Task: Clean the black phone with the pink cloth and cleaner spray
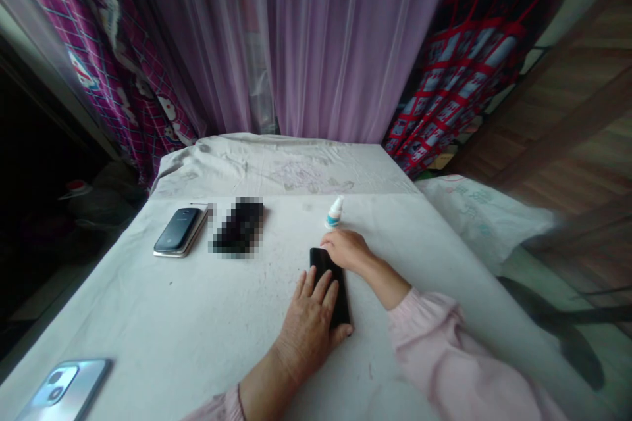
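Note:
A black smartphone (336, 302) lies on the cloth-covered table, its dark face up. My left hand (312, 322) rests across it with fingers spread and lying flat. The left thumb touches the phone's near right corner. At the phone's far end, my right hand (346, 250) is closed, its fingers curled down against the top edge. Whatever those fingers may hold is hidden or too small to make out. Just beyond the right hand stands a small white dropper bottle (334, 212) with a blue label, upright.
Two stacked phones (180, 231) lie at the far left, beside a blurred-out dark object (239, 227). A silvery-blue phone (69, 391) lies camera side up at the near left. The white tablecloth (217, 309) is creased. Purple curtains (336, 46) hang behind the table.

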A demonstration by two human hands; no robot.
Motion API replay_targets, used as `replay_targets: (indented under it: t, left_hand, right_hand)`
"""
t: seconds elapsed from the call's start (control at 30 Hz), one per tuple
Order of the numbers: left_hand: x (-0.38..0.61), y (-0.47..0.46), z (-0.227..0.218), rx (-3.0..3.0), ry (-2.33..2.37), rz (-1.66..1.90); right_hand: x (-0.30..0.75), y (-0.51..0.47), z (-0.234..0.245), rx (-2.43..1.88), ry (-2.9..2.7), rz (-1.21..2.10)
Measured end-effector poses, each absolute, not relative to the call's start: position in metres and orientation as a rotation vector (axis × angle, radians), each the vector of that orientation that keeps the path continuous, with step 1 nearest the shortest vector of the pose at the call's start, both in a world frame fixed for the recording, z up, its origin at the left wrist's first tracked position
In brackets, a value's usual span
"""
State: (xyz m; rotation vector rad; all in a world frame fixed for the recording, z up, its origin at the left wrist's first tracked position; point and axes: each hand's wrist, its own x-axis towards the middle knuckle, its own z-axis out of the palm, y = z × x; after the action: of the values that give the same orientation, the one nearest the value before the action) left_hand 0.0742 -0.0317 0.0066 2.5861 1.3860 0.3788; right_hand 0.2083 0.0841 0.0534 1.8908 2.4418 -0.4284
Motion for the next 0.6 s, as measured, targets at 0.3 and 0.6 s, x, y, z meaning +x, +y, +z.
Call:
replay_targets:
  t: [0.3,0.6]
  left_hand:
    - [0.076,-0.029,0.008,2.605,1.432,0.341]
    - [0.075,-0.027,0.009,2.626,1.397,0.361]
  right_hand:
    - [0.194,0.088,0.053,1.818,2.480,-0.437]
    - [0.221,0.086,0.054,1.825,2.428,-0.405]
